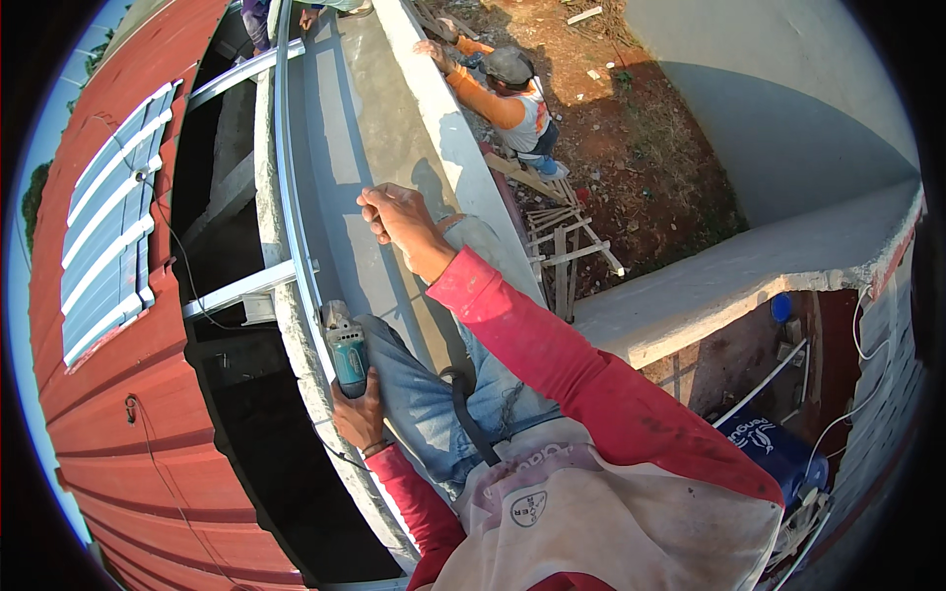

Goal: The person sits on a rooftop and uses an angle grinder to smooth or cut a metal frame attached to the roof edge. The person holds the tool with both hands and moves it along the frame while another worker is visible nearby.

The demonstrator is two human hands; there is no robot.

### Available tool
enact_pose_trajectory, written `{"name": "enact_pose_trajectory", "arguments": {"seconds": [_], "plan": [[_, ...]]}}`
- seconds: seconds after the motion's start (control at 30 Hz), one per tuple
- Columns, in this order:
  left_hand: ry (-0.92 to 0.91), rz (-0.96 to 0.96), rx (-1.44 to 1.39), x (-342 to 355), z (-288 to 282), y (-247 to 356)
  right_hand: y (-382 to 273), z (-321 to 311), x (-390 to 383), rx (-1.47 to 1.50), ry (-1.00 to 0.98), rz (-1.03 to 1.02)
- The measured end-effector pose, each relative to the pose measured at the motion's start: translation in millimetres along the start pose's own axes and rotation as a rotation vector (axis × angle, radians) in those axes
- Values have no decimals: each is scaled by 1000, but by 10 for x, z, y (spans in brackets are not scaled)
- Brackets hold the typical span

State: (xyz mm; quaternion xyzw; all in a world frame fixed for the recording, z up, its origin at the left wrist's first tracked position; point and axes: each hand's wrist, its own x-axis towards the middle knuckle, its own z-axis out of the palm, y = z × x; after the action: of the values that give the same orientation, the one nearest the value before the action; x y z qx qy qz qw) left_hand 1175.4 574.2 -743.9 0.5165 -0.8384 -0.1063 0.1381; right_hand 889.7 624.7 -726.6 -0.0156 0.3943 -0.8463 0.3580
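Note:
My left hand [360,409] grips a teal angle grinder [347,350] by its body, beside a long metal channel [299,227] along the concrete ledge. My right hand [399,222] is raised over the grey gutter floor [330,118], fingers curled; whether anything small is in them I cannot make out. My jeans-clad legs [414,414] rest in the gutter, with a dark strap at my lap.
Left are a red metal roof [118,433], loose blue sheets [113,227] and a dark opening [246,433]. Beyond the right parapet [453,148], a co-worker [507,108] climbs above timber pieces [572,246]. Another person stands at the top. A lower yard holds a blue tank [778,463].

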Motion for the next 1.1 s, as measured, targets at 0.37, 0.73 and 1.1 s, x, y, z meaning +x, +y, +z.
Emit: {"name": "enact_pose_trajectory", "arguments": {"seconds": [0.37, 0.73, 1.1], "plan": [[25, -58, 43, -13, 12, -34, -18, -5, -9, 29, -4, 24], [46, -52, 85, 5, -9, -65, 8, -5, 7, 51, -30, 28], [54, -48, 37, 5, 26, -130, 27, -31, 15, 81, -40, 24]]}}
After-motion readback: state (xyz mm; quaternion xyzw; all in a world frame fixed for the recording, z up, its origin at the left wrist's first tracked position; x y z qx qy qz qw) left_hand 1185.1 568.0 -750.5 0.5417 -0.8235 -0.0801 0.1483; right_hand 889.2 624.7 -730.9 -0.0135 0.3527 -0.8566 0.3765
